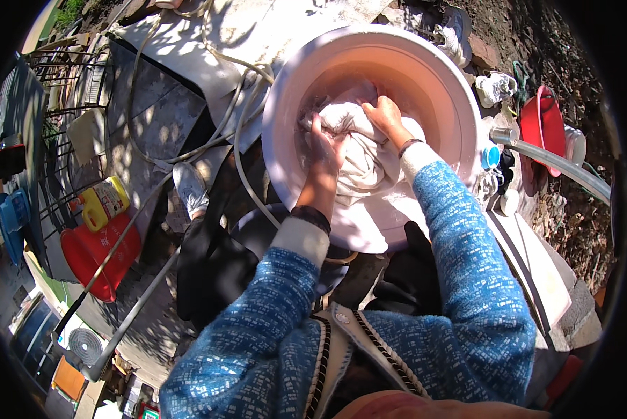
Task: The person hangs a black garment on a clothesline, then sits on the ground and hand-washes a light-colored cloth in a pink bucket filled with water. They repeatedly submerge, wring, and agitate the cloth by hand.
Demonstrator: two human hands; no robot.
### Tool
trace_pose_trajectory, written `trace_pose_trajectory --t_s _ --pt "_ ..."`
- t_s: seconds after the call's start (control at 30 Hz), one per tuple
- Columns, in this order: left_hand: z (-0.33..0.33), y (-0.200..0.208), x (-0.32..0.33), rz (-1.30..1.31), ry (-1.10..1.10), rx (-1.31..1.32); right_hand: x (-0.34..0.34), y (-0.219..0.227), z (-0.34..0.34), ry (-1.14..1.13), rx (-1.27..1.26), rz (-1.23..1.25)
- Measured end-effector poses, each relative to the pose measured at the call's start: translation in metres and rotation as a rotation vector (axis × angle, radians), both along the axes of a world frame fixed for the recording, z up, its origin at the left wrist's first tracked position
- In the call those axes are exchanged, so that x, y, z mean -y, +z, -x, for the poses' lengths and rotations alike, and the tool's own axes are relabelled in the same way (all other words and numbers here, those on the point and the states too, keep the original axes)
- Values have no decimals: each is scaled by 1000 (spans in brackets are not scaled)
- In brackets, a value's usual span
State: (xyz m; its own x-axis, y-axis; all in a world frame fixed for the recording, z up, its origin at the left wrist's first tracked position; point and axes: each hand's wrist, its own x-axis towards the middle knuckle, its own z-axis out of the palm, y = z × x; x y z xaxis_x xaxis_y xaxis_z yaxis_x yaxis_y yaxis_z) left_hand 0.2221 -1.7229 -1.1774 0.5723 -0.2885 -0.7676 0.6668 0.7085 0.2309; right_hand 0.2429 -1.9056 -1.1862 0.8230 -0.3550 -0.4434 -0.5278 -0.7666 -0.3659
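Note:
A large pale round basin (pixel 467 98) of water stands before me, and a bunched wet white cloth (pixel 362 164) lies in it. My left hand (pixel 327 150) is closed on the left side of the bundle, thumb upward. At the upper right of the bundle, my right hand (pixel 387 119) grips the cloth with curled fingers. Some fingertips of both hands are hidden in the folds. Part of the basin's near rim is covered by something pale and flat; I cannot tell whether it is cloth or a board.
A beige hose (pixel 240 140) loops left of the basin. Further left are a red basin (pixel 104 255) and a yellow jug (pixel 104 202). On the right lie a clear hose (pixel 565 164), a red container (pixel 542 129) and a blue cap (pixel 491 156). White shoes (pixel 495 89) sit beyond the rim.

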Motion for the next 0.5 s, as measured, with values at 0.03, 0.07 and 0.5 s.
trace_pose_trajectory --t_s 0.03,0.07,0.5 --pt "0 2 -1 5 -10 6 0 -4 0 -6 -14 28" --pt "0 4 -1 0 -5 -4 2 -8 0 -13 -29 56" --pt "1 5 0 -79 26 -98 4 -9 5 -44 -116 26"
